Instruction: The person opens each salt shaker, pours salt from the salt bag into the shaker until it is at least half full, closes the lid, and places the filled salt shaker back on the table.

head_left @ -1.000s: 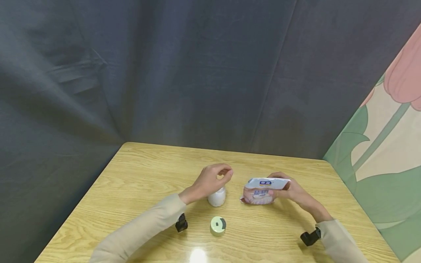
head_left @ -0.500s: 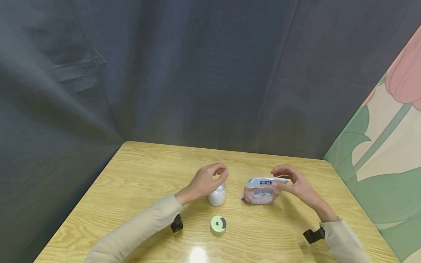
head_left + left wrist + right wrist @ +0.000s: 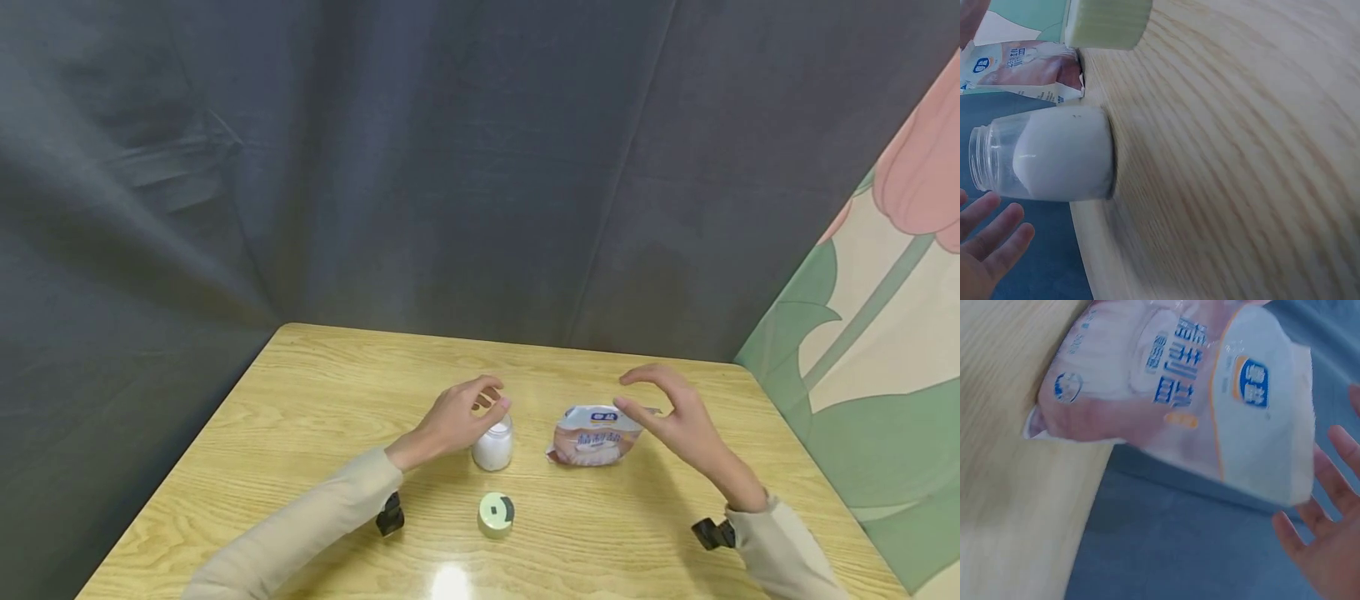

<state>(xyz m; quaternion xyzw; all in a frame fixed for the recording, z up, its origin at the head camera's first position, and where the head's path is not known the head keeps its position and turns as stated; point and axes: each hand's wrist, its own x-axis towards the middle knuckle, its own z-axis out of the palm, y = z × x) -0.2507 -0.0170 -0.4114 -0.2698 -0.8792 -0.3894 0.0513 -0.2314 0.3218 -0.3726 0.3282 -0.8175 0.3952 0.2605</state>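
A clear glass jar (image 3: 492, 451) stands upright on the table, largely filled with white salt; its threaded mouth is uncovered in the left wrist view. My left hand (image 3: 452, 419) is right beside its mouth, fingers loosely bent and holding nothing. To the right stands a pink-and-white salt bag (image 3: 595, 437) with blue print, upright on its base. My right hand (image 3: 681, 422) is spread near the bag's top right corner, thumb and fingers apart, gripping nothing. A pale green round lid (image 3: 496, 514) with a dark patch on top sits in front of the jar.
The wooden table (image 3: 352, 367) carries these things. A dark curtain (image 3: 480, 183) hangs behind its back edge, and a flower-patterned panel (image 3: 885, 375) borders the right side. A small black wrist camera (image 3: 390, 515) hangs under the left sleeve.
My right hand has let go of the salt bag, opened and lifted off it. My left hand has drawn slightly left and loosened its fingers. The bag, jar and lid stay put.
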